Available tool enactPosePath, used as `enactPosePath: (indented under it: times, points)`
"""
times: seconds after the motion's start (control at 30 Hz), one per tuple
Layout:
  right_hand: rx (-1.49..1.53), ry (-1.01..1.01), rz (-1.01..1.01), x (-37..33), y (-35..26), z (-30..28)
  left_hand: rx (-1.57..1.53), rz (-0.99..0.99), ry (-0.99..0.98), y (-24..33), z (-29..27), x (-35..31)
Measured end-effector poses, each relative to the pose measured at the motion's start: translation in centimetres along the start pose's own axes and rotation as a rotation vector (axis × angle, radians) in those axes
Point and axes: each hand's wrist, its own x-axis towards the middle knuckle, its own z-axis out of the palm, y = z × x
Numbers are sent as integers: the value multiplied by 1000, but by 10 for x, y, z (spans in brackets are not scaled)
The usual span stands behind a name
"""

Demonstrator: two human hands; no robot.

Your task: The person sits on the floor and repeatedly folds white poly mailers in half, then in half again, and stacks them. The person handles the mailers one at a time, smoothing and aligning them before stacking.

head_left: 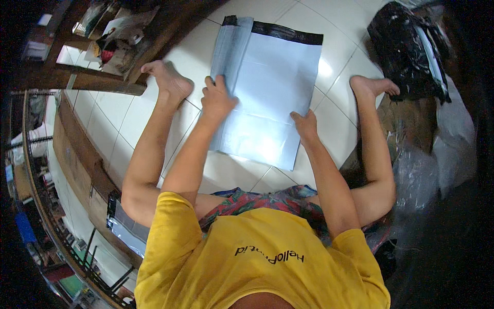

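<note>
A pale grey plastic mailing bag [275,77] lies flat on the floor between my legs, with a black band across its far end. A long strip along its left side is folded over, showing darker grey film [232,56]. My left hand [218,98] rests on this folded strip, its fingers spread and pressing down. At the bag's right edge, my right hand [305,125] pinches the film, with the thumb on top and the other fingers hidden at the edge.
White floor tiles [118,116] surround the bag. A dark wooden frame [103,80] holding packets stands at the far left. A wooden board [77,154] lies beside my left leg. Black plastic packaging [406,51] sits at the far right, near my right foot, with clear plastic [417,170] below it.
</note>
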Motion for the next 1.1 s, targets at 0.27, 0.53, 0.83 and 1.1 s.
enactPosePath:
  times: [0.27, 0.53, 0.83, 1.1]
  points:
    - [86, -27, -5, -9, -10, 0, -203, -86, -51, -86, 13, 59]
    - [79, -181, 41, -5, -35, -20, -381, -168, -58, -85, 36, 49]
    - [-331, -318, -100, 67, -60, -92, -701, -304, 34, -23, 56, -34]
    - [-439, -363, -41, 100, -85, -101, -548, -288, 255, -18, 50, 13]
